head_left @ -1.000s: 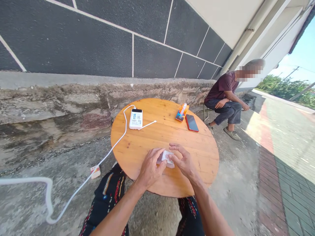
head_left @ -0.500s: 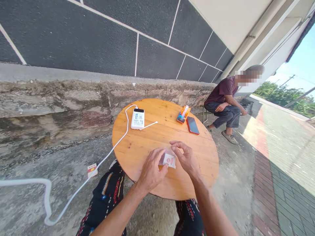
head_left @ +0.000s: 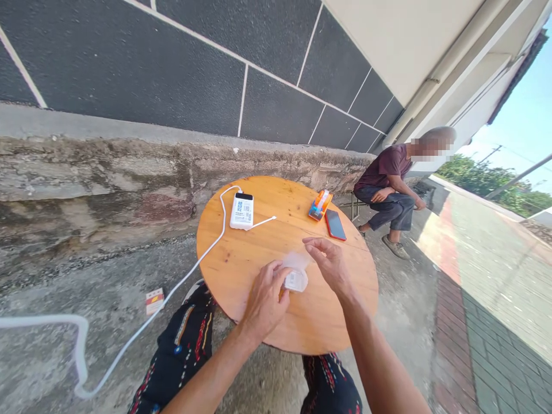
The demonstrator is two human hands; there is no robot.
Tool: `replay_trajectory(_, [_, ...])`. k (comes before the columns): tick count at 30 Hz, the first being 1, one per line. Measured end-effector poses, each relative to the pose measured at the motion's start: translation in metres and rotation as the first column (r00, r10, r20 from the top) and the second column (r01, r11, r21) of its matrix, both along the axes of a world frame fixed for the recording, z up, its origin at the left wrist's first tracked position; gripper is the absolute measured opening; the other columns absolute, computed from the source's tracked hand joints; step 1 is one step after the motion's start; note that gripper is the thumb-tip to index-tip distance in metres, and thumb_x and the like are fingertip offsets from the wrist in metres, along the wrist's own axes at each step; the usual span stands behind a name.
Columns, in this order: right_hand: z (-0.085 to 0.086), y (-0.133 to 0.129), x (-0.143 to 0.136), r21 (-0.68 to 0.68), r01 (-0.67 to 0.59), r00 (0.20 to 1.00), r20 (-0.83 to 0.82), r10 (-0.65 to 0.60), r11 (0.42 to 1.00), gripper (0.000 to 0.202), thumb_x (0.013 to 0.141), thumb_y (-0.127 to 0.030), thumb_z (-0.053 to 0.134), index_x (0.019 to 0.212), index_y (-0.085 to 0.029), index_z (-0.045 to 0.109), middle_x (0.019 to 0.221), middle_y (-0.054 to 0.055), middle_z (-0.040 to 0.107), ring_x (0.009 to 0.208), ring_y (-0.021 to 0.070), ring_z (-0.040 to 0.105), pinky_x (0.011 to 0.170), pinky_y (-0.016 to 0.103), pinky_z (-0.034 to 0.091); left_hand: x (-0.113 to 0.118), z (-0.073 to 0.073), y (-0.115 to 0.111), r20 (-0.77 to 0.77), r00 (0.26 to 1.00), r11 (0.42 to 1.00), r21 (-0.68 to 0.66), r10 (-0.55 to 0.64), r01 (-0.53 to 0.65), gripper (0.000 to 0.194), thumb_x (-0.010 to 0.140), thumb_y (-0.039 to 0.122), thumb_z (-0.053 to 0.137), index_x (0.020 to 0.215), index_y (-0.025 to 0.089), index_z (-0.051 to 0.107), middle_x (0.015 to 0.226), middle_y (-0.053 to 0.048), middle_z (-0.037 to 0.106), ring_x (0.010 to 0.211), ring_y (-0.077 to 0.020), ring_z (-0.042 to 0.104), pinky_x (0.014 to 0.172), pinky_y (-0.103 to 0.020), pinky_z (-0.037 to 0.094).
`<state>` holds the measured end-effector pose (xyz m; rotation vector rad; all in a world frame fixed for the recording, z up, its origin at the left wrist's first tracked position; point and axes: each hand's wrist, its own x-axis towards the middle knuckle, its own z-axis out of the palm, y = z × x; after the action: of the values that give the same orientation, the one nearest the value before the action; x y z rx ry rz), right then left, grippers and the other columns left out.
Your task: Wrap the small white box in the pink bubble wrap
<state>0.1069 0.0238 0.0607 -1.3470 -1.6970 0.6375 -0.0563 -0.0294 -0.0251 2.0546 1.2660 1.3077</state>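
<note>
A small white packet with faint print rests on the round wooden table. My left hand grips its left side between thumb and fingers. A thin see-through plastic film rises from the packet towards my right hand. The right fingers are pinched together above and to the right of the packet, at the film's upper edge. Whatever lies between those fingertips is too small to make out clearly.
A white power bank with a white cable sits at the table's back left. An orange tape dispenser and a red-edged phone lie at the back right. A small box is on the ground; a seated person is beyond.
The right hand has moved slightly up and right of the packet. Film now stands up from the packet, and the red print seen before no longer faces up.
</note>
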Motion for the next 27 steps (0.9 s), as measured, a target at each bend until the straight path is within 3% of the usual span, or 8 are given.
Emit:
replay_trajectory(7, [0.014,0.024,0.007,-0.056,0.049,0.999,-0.020,-0.050,0.997,0.028,0.077,-0.046,0.060,0.081,-0.019,0.065,0.098,0.008,0.069,0.092,0.0233,0.063,0.078,0.034,0.047,0.000,0.005,-0.003,0.040,0.998,0.996,0.079,-0.055,0.052,0.049,0.072,0.002,0.046,0.117,0.021,0.048,0.119,-0.009,0.052,0.115,-0.0232,0.046,0.101,-0.041,0.038])
replay_trajectory(11, [0.018,0.036,0.014,-0.066,0.133,0.991,0.031,-0.131,0.989,0.029,0.076,-0.049,0.058,0.075,-0.020,0.063,0.079,0.003,0.068,0.072,0.0180,0.061,0.059,0.026,0.044,-0.001,0.007,-0.006,0.024,0.996,0.993,0.078,-0.090,0.088,0.060,0.069,0.001,0.045,0.126,0.020,0.043,0.119,-0.009,0.052,0.115,-0.0238,0.045,0.100,-0.042,0.038])
replay_trajectory(15, [0.015,0.050,0.021,-0.096,0.177,0.983,0.060,-0.172,0.979,0.029,0.074,-0.049,0.058,0.073,-0.020,0.061,0.059,-0.002,0.059,0.054,0.0136,0.052,0.048,0.025,0.036,-0.002,0.008,-0.008,-0.022,0.993,0.991,0.056,-0.119,0.120,0.053,0.063,0.000,0.045,0.111,0.022,0.055,0.115,-0.009,0.051,0.112,-0.0252,0.046,0.098,-0.044,0.040])
replay_trajectory(18, [0.010,0.060,0.023,-0.144,0.161,0.987,0.033,-0.158,0.976,0.026,0.070,-0.046,0.061,0.069,-0.020,0.061,0.063,0.000,0.063,0.060,0.0148,0.056,0.052,0.025,0.040,-0.003,0.008,-0.009,-0.020,0.990,0.988,0.063,-0.139,0.140,0.052,0.061,0.000,0.047,0.107,0.021,0.057,0.115,-0.009,0.051,0.112,-0.0260,0.046,0.098,-0.045,0.040])
replay_trajectory(22, [0.002,0.067,0.028,-0.174,0.139,0.989,-0.015,-0.144,0.975,0.031,0.073,-0.048,0.054,0.074,-0.018,0.063,0.084,0.007,0.069,0.076,0.0189,0.064,0.063,0.028,0.046,-0.004,0.008,-0.008,-0.005,0.991,0.990,0.052,-0.133,0.133,0.050,0.063,0.003,0.049,0.109,0.021,0.055,0.116,-0.009,0.052,0.111,-0.0259,0.047,0.097,-0.044,0.041])
replay_trajectory(25, [0.006,0.058,0.037,-0.138,0.204,0.976,-0.043,-0.212,0.969,0.039,0.078,-0.052,0.047,0.089,-0.017,0.063,0.093,0.010,0.069,0.079,0.0196,0.064,0.065,0.030,0.047,-0.003,0.008,-0.006,-0.005,0.991,0.990,0.043,-0.132,0.132,0.048,0.065,0.004,0.049,0.110,0.021,0.053,0.116,-0.009,0.052,0.111,-0.0256,0.047,0.097,-0.044,0.041])
replay_trajectory(27, [0.014,0.045,0.040,-0.124,0.184,0.983,0.015,-0.184,0.975,0.039,0.079,-0.053,0.049,0.089,-0.018,0.062,0.085,0.007,0.068,0.071,0.0175,0.063,0.062,0.028,0.046,-0.003,0.008,-0.006,-0.009,0.991,0.990,0.039,-0.137,0.137,0.047,0.066,0.004,0.049,0.109,0.021,0.054,0.117,-0.009,0.052,0.111,-0.0255,0.047,0.097,-0.044,0.041])
